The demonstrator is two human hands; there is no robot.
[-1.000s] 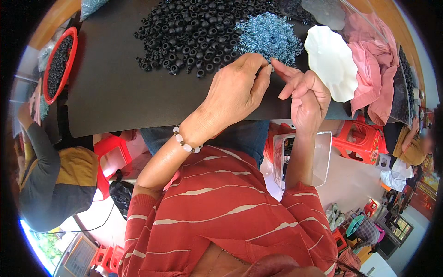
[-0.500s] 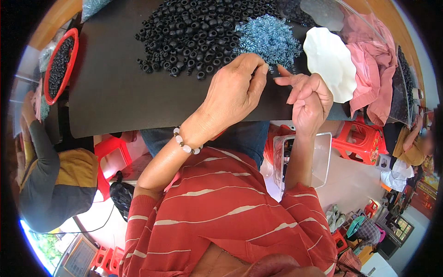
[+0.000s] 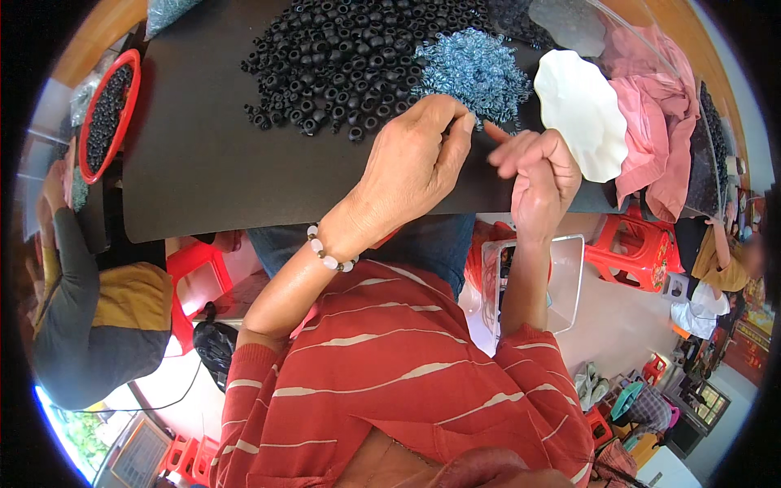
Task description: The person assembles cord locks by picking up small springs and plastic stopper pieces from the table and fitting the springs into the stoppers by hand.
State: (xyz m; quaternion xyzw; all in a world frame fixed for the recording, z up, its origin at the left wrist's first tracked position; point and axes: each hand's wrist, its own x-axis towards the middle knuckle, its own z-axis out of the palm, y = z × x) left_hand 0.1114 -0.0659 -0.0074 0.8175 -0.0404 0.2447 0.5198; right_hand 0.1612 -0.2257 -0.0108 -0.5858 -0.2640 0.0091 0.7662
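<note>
My left hand (image 3: 419,154), with a bracelet of white and dark beads at its wrist, is closed in a pinch at the near edge of the pile of small bluish metal springs (image 3: 480,77). What its fingertips hold is hidden. Just to its right, my right hand (image 3: 541,171) has bent fingers partly smeared by motion, and one finger points toward the springs. A large heap of small black hollow rounded pieces (image 3: 350,65) spreads beyond my left hand, touching the springs. Both piles lie on the dark tabletop (image 3: 211,171).
A white wavy-edged dish (image 3: 582,114) and a pink cloth (image 3: 647,122) lie to the right. Far left, a red basket (image 3: 133,98) holds more black pieces. Red stools (image 3: 630,252) and a clear bin (image 3: 569,281) stand below the table. Other people (image 3: 114,301) sit at both sides.
My right hand's fingers have drawn in and moved slightly back from the springs, blurring. The left hand stays in its pinch in nearly the same place.
</note>
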